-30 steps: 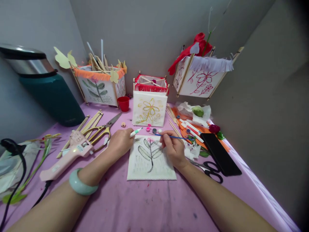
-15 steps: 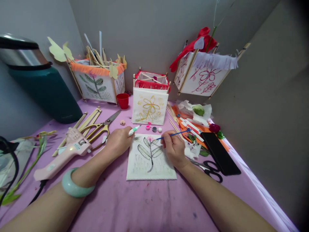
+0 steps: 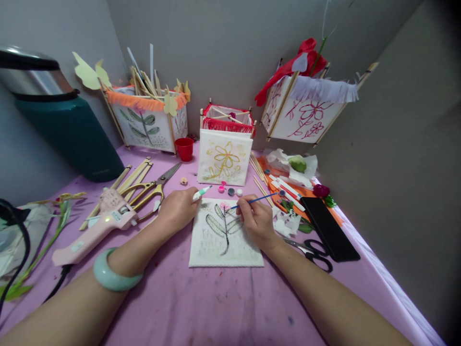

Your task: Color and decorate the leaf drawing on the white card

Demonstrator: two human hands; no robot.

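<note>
In front of me lies a white panel (image 3: 212, 254) bearing a painted plant with green leaves, a dark stem and a pink flower. My right hand (image 3: 256, 221) grips a thin blue paintbrush (image 3: 258, 199), its tip close to the right side of the flower. My left hand (image 3: 177, 210) rests at the panel's upper left corner, closed around a white and green marker (image 3: 200, 193) that points up and to the right. Just beyond the panel sit small paint pots, a pink one (image 3: 221, 189), a dark one (image 3: 231, 191) and a white one (image 3: 239, 192).
A pink glue gun (image 3: 95, 230) and gold-handled scissors (image 3: 154, 187) lie left. Black-handled scissors (image 3: 311, 250), a black phone-like slab (image 3: 329, 228) and white pens (image 3: 286, 190) lie right. Behind stand a yellow-flower panel (image 3: 225, 158), decorated boxes, a red cup (image 3: 185, 150) and a teal bottle (image 3: 68, 129).
The view has shifted very slightly. Both hands keep their places and grips, with the brush tip still near the pink flower.
</note>
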